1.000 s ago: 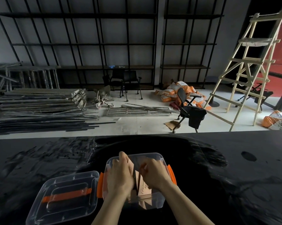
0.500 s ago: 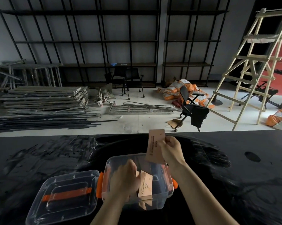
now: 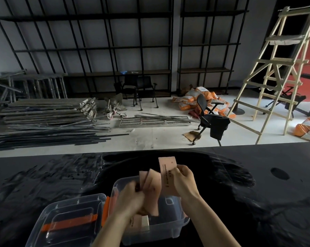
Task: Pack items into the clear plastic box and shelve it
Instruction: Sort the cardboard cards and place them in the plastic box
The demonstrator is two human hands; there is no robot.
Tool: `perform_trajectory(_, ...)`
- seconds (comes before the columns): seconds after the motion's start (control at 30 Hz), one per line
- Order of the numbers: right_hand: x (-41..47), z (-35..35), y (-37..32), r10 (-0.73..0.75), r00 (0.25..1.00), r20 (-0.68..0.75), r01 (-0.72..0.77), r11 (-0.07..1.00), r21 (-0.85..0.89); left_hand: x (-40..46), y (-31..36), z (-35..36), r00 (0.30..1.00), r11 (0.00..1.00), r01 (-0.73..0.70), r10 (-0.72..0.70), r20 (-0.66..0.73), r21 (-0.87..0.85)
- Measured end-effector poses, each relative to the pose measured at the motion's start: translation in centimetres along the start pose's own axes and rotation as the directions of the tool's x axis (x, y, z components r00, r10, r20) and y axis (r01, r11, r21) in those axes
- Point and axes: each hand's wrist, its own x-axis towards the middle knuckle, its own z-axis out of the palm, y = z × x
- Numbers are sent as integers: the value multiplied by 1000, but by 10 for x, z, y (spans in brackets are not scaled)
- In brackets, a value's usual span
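Note:
A clear plastic box [image 3: 170,227] with orange latches sits open on the black table, near the front edge. My right hand [image 3: 183,182] holds a tan paper packet [image 3: 167,172] upright above the box's far side. Just left of it, my left hand [image 3: 131,196] grips a blurred bunch of similar tan packets [image 3: 150,189] over the box. More packets [image 3: 141,222] lie inside the box. The box's clear lid [image 3: 70,220], with an orange handle, lies flat on the table to the left, touching the box.
The black table [image 3: 257,184] stretches wide on both sides. Beyond it are a black wall shelf rack [image 3: 115,49], stacked metal bars [image 3: 43,122] on the floor, an office chair [image 3: 211,122], orange sacks [image 3: 197,98] and a wooden ladder [image 3: 275,72].
My right hand, which lifted one packet out of the box, now holds it closer to my left hand. My left hand has risen from inside the box with a bunch of packets.

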Motion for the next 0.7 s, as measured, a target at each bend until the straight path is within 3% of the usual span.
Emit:
perform_trajectory(0.07, -4, 13, 4, -13, 1000, 17, 14, 1000, -20, -7, 8, -5, 1000, 938, -22, 23, -3, -346)
perform_trajectory(0.13, -11, 28, 11, -33, 999, 40, 34, 999, -19, -13, 19, -4, 998, 864, -43, 13, -64, -502)
perform_trajectory(0.2, -17, 40, 16, -36, 994, 101, 36, 999, -2, -14, 23, 5, 992, 837, -70, 2, -125, -543)
perform_trajectory(0.3, -18, 46, 15, -41, 973, 229, 46, 999, -19, -15, 21, 12, 990, 884, -121, 74, -120, -452)
perform_trajectory(0.37, -14, 43, 12, -24, 964, 264, 43, 997, -67, -15, 18, 7, 981, 935, -191, 174, -83, -298)
perform_trajectory(0.43, -11, 37, 11, -30, 968, 249, 48, 997, -63, -11, 11, -2, 954, 961, -265, 273, -121, 83)
perform_trajectory(0.53, -8, 28, 14, -122, 984, 131, 144, 975, -172, -5, -3, -14, 912, 832, -185, 344, -224, 523)
perform_trajectory(0.7, -14, 29, 24, -181, 978, 100, 201, 949, -244, -9, -10, 6, 978, 517, -48, 199, -66, 854)
